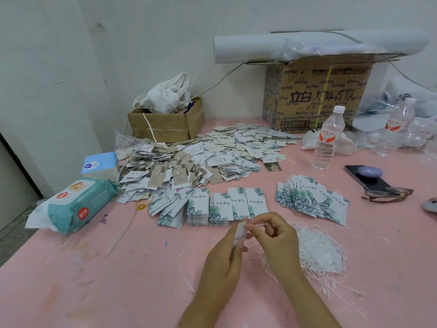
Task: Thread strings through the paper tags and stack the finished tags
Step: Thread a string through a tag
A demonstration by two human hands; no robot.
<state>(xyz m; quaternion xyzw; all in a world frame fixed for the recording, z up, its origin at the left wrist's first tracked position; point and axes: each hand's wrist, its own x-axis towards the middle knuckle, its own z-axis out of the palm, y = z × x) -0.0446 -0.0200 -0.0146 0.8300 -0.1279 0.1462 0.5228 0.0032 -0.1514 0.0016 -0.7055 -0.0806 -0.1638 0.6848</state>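
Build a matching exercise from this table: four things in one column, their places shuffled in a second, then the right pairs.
Things
1. pile of white strings
2. wet wipes pack
3. paper tag
4. nearer water bottle

Places
A. held in the left hand
B. near the table's left edge, by the blue tissue box
C. on the table, right of the right hand pinching a string
D. standing before the large printed carton

Pairs: 1-C, 2-B, 3-A, 4-D
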